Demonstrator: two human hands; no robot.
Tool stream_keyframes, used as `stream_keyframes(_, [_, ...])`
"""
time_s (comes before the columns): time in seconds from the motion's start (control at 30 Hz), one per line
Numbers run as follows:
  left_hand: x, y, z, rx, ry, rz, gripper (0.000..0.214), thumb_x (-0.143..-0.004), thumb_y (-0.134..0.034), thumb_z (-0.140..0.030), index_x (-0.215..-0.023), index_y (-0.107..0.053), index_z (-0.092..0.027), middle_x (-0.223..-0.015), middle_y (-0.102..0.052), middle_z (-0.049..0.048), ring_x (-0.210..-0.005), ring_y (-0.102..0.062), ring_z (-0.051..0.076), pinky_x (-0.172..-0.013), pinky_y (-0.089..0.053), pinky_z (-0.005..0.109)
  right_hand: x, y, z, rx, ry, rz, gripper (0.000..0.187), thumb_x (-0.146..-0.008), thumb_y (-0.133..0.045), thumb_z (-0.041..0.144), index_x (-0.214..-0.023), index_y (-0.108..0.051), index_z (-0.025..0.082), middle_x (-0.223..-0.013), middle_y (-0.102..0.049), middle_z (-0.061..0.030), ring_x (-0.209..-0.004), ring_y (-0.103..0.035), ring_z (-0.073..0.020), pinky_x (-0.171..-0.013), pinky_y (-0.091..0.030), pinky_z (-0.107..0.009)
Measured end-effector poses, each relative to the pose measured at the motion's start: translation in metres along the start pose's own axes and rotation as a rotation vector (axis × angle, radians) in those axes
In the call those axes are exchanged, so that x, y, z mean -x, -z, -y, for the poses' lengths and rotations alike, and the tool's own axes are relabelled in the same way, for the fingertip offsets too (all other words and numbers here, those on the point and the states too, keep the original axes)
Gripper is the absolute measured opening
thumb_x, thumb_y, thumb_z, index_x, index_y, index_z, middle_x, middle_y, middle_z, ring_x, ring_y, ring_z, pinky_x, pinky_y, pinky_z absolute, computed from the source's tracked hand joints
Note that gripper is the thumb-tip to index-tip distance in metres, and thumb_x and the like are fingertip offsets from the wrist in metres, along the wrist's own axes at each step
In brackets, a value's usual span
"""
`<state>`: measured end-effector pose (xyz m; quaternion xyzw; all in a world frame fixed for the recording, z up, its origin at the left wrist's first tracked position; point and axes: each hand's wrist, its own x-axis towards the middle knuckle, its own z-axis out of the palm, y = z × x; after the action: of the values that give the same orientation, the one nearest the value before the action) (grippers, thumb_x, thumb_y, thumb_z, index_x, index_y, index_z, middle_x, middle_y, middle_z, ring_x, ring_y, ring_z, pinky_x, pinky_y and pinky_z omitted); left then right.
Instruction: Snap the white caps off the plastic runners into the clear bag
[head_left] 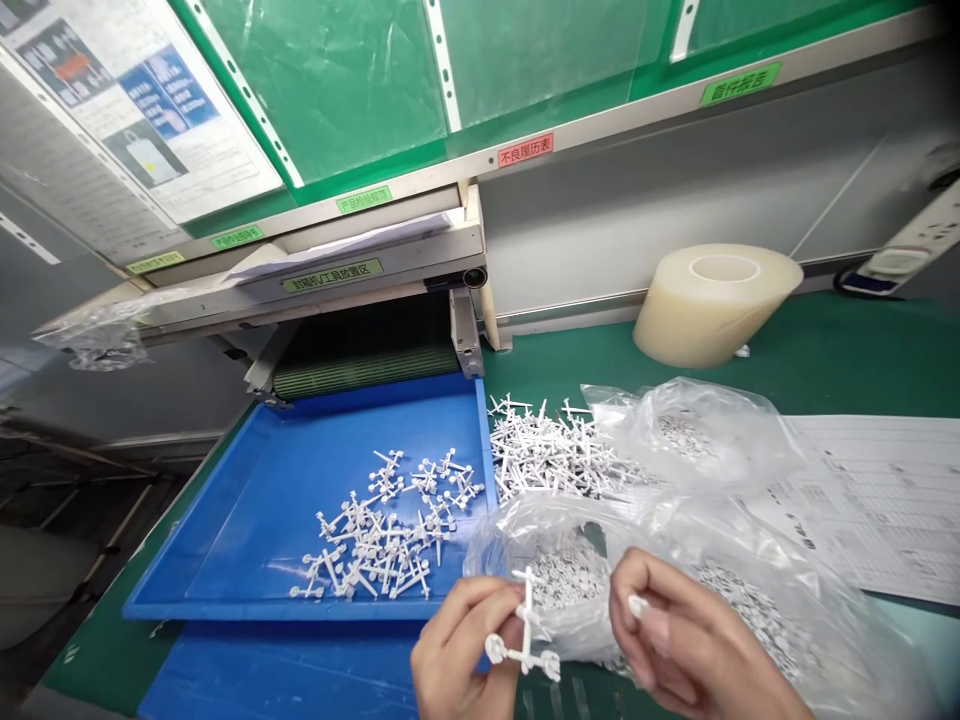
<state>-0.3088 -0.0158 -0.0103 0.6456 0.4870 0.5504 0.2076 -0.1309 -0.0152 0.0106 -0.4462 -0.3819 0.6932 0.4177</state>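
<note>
Pinched in my left hand (pixel 466 645) is a white plastic sprue (pixel 527 625), a thin branched stem with small round parts at its lower ends. Between the thumb and fingers of my right hand (pixel 675 630) sits a small white plastic piece (pixel 637 605), just right of the sprue and apart from it. Right behind both hands, an open clear bag (pixel 517 530) holds many small white pieces. Another clear bag (pixel 795 570) with similar pieces lies behind and beside my right hand. Fingertips partly cover the held items.
A blue tray (pixel 225 520) holds several white sprues (pixel 382 540) below a conveyor end (pixel 367 350). A heap of bare white stems (pixel 555 450) lies right of it. Farther back are a third bag (pixel 697 430), a large tape roll (pixel 712 305) and printed sheets (pixel 885 500).
</note>
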Motion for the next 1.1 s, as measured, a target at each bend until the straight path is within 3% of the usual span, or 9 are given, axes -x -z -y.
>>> stream_keyframes(0.1, [0.0, 0.0, 0.002, -0.011, 0.035, -0.004, 0.018, -0.081, -0.058, -0.008, -0.082, -0.07, -0.022, -0.075, -0.066, 0.0016, -0.065, -0.062, 0.014, -0.06, -0.048, 0.021, -0.006, 0.019, 0.006, -0.128, -0.033, -0.121, 0.049, -0.078, -0.058, 0.062, -0.057, -0.048, 0.019, -0.044, -0.041, 0.0072, -0.042, -0.019, -0.0067, -0.042, -0.017, -0.02])
stream_keyframes(0.23, [0.0, 0.002, 0.006, -0.012, 0.095, 0.002, 0.017, -0.081, -0.057, -0.01, -0.079, -0.069, -0.023, -0.073, -0.066, 0.002, -0.062, -0.06, 0.015, -0.058, -0.047, 0.021, -0.017, 0.068, 0.02, 0.12, 0.047, -0.348, 0.048, -0.079, -0.057, 0.061, -0.056, -0.054, 0.019, -0.045, -0.052, 0.0026, -0.038, -0.023, -0.0055, -0.04, -0.02, -0.02])
stream_keyframes(0.43, [0.002, 0.002, 0.01, 0.021, 0.129, -0.002, 0.018, -0.08, -0.057, -0.01, -0.077, -0.069, -0.023, -0.072, -0.066, 0.0018, -0.061, -0.059, 0.014, -0.058, -0.045, 0.021, -0.04, 0.141, 0.055, 0.352, 0.096, -0.471, 0.035, -0.08, -0.059, 0.047, -0.06, -0.062, 0.018, -0.045, -0.053, 0.0009, -0.033, -0.023, -0.0036, -0.038, -0.016, -0.024])
stream_keyframes(0.6, [0.0, -0.003, 0.013, 0.093, 0.183, 0.091, 0.017, -0.077, -0.058, -0.008, -0.074, -0.069, -0.021, -0.071, -0.067, 0.0023, -0.057, -0.056, 0.012, -0.054, -0.043, 0.019, -0.069, 0.17, 0.054, 0.605, 0.157, -0.488, 0.027, -0.085, -0.051, 0.035, -0.069, -0.065, 0.019, -0.049, -0.049, 0.0043, -0.032, -0.032, -0.0045, -0.039, -0.018, -0.024])
stream_keyframes(0.73, [-0.002, -0.009, 0.012, 0.126, 0.32, 0.196, 0.014, -0.073, -0.059, -0.008, -0.067, -0.067, -0.018, -0.065, -0.065, 0.0016, -0.055, -0.055, 0.012, -0.054, -0.043, 0.019, -0.09, 0.177, 0.043, 0.881, 0.242, -0.445, 0.018, -0.079, -0.057, 0.024, -0.068, -0.07, 0.021, -0.044, -0.051, 0.0047, -0.034, -0.042, -0.0104, -0.043, -0.029, -0.026])
stream_keyframes(0.87, [-0.005, -0.015, 0.006, 0.165, 0.485, 0.264, 0.011, -0.071, -0.059, -0.01, -0.065, -0.065, -0.017, -0.063, -0.066, 0.0013, -0.056, -0.058, 0.013, -0.054, -0.045, 0.019, -0.098, 0.169, 0.05, 1.113, 0.336, -0.376, 0.017, -0.079, -0.057, 0.022, -0.072, -0.073, 0.022, -0.066, -0.069, -0.0078, -0.062, -0.063, -0.0253, -0.063, -0.043, -0.035])
stream_keyframes(1.0, [-0.008, -0.017, -0.002, 0.229, 0.647, 0.295, 0.01, -0.069, -0.061, -0.01, -0.063, -0.066, -0.016, -0.062, -0.067, 0.0007, -0.056, -0.061, 0.014, -0.056, -0.048, 0.02, -0.081, 0.142, 0.067, 1.247, 0.403, -0.321, 0.022, -0.082, -0.054, 0.033, -0.078, -0.073, 0.021, -0.095, -0.07, -0.0161, -0.098, -0.06, -0.0407, -0.082, -0.044, -0.048])
stream_keyframes(1.07, [-0.009, -0.018, -0.005, 0.255, 0.68, 0.3, 0.009, -0.067, -0.064, -0.009, -0.063, -0.067, -0.016, -0.062, -0.068, 0.0002, -0.057, -0.061, 0.014, -0.057, -0.048, 0.019, -0.061, 0.117, 0.069, 1.257, 0.402, -0.266, 0.026, -0.084, -0.052, 0.038, -0.086, -0.072, 0.023, -0.1, -0.07, -0.0139, -0.099, -0.061, -0.0385, -0.083, -0.047, -0.047])
stream_keyframes(1.1, [-0.009, -0.018, -0.007, 0.274, 0.68, 0.3, 0.009, -0.066, -0.065, -0.009, -0.063, -0.067, -0.017, -0.063, -0.068, 0.0001, -0.058, -0.061, 0.014, -0.057, -0.048, 0.019, -0.048, 0.103, 0.067, 1.243, 0.386, -0.222, 0.026, -0.086, -0.05, 0.04, -0.091, -0.072, 0.026, -0.1, -0.072, -0.0094, -0.094, -0.065, -0.0332, -0.079, -0.051, -0.042])
